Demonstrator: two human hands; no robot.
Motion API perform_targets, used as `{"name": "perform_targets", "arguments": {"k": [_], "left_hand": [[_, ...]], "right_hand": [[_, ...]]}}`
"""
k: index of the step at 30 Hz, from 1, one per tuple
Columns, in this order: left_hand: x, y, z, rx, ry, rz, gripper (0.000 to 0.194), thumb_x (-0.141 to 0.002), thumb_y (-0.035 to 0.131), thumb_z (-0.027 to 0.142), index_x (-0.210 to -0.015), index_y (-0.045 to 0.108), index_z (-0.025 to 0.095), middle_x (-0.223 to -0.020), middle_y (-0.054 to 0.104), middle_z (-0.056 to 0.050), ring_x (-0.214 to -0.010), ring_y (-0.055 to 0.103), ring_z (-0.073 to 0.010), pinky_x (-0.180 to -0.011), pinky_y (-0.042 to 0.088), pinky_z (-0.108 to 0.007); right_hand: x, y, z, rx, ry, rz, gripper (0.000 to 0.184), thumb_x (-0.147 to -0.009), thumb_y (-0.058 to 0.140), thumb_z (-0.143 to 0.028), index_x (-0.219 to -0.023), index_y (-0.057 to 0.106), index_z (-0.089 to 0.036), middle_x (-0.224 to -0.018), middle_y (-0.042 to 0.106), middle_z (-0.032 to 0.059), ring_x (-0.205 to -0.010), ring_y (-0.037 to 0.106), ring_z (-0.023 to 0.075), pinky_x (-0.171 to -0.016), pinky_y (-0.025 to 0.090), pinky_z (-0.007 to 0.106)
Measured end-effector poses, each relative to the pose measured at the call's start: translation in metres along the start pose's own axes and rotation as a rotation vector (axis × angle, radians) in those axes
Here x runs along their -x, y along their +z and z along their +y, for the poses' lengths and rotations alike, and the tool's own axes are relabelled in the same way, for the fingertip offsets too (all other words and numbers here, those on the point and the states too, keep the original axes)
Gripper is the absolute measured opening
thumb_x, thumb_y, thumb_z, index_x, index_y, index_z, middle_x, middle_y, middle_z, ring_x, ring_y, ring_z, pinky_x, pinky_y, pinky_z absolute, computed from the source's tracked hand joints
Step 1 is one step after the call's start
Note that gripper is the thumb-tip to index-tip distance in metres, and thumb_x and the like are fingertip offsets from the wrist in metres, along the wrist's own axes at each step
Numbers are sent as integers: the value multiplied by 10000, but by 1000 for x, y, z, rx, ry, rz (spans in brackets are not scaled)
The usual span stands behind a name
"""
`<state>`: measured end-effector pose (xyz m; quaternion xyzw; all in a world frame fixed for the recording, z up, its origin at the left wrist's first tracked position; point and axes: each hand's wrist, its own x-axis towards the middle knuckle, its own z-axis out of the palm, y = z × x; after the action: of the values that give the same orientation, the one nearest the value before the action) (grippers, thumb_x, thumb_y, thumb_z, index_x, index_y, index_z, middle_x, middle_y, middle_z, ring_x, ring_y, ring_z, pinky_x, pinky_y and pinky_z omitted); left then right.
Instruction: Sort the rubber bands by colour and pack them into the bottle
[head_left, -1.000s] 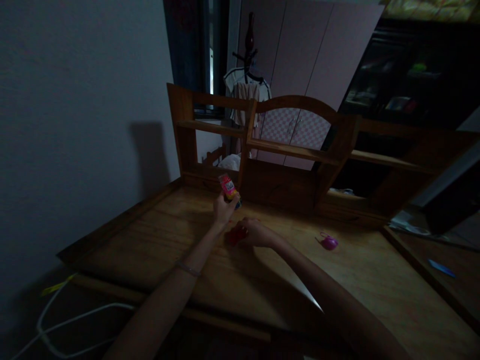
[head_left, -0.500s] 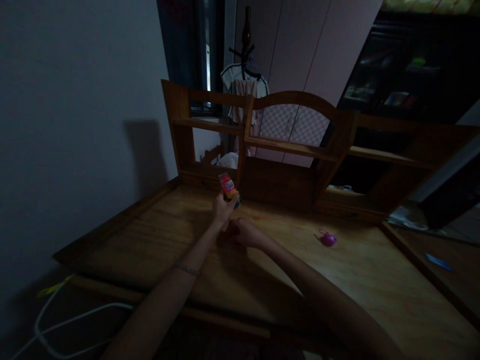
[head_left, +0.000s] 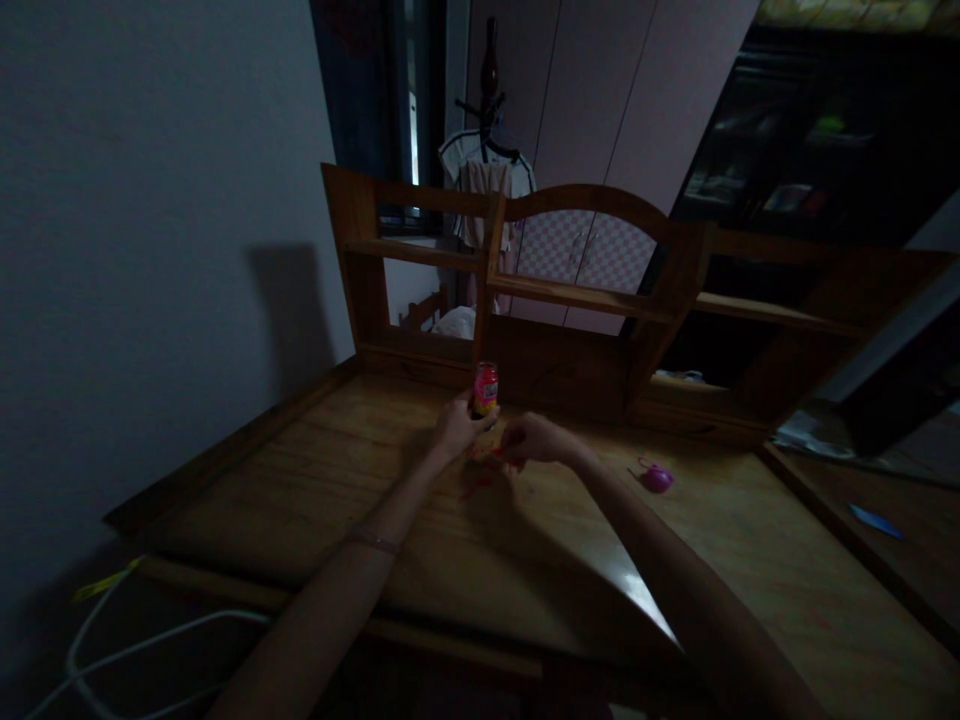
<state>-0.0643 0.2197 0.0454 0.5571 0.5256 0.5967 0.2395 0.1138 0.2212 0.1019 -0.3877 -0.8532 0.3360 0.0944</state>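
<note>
My left hand (head_left: 456,430) is closed around the lower part of a small pink-labelled bottle (head_left: 485,389), held upright over the wooden desk (head_left: 315,480). My right hand (head_left: 534,440) is beside it, fingers pinched on a small red thing at the bottle's base (head_left: 501,455); what it is I cannot make out in the dim light. A faint red mark or scrap (head_left: 474,490) lies on the desk just below the hands.
A small pink round object (head_left: 658,478) lies on the desk to the right. A wooden shelf unit (head_left: 577,295) stands along the desk's back edge. A grey wall (head_left: 150,250) is on the left, white cables (head_left: 127,640) below the desk's front-left corner.
The left hand has turned the bottle upright and shifted it right. The right hand has lifted off the desk and come up to the bottle's base.
</note>
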Motion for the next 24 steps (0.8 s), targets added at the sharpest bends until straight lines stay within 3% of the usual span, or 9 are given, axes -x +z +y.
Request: {"name": "perform_targets", "arguments": {"k": [2, 4, 8, 11, 16, 20, 24], "left_hand": [[4, 2, 3, -35, 62, -89, 427, -591, 793, 400, -955, 708, 191, -868, 713, -51, -766, 631, -213, -733, 463, -287], [8, 3, 5, -62, 115, -173, 447, -584, 796, 403, -975, 709, 206, -916, 716, -42, -811, 637, -218, -762, 465, -288], [14, 3, 8, -211, 239, -316, 437, -636, 761, 422, -1023, 692, 232, -972, 710, -34, -847, 639, -218, -754, 465, -278], [16, 3, 8, -274, 270, -359, 416, -674, 731, 405, -1053, 680, 238, -983, 709, -40, -849, 643, -218, -762, 465, -282], [16, 2, 10, -305, 245, -407, 429, -680, 722, 390, -1075, 678, 229, -987, 714, -49, -855, 648, -222, -758, 471, -284], [19, 2, 13, -319, 227, -455, 467, -657, 741, 389, -1091, 676, 226, -954, 722, -31, -808, 650, -207, -722, 473, -273], [23, 3, 15, -295, 183, -495, 414, -682, 717, 412, -1043, 687, 214, -900, 726, -36, -769, 655, -204, -677, 474, -273]], "right_hand": [[9, -34, 3, -52, -17, 71, 110, -796, 649, -218, -829, 700, -125, -720, 711, 39, -597, 646, 117, -564, 505, 212], [15, -63, 3, -145, -55, 214, 158, -790, 673, -256, -874, 685, -123, -724, 705, 44, -597, 650, 121, -557, 515, 217], [19, -93, -8, -173, -91, 332, 114, -743, 716, -227, -787, 672, -131, -667, 687, 38, -544, 654, 138, -511, 519, 229], [16, -96, -20, 33, -91, 314, 20, -739, 693, -149, -751, 681, -138, -625, 677, 23, -515, 642, 124, -484, 479, 198], [12, -92, -37, 355, -92, 128, 63, -746, 655, -102, -764, 704, -138, -602, 670, 9, -506, 619, 105, -476, 424, 175], [8, -90, -49, 505, -77, -34, 138, -743, 623, -83, -838, 717, -119, -676, 699, 44, -536, 636, 119, -480, 423, 180], [2, -92, -58, 582, -26, -99, 158, -726, 627, -66, -840, 728, -106, -676, 706, 64, -567, 657, 141, -492, 433, 188]]}}
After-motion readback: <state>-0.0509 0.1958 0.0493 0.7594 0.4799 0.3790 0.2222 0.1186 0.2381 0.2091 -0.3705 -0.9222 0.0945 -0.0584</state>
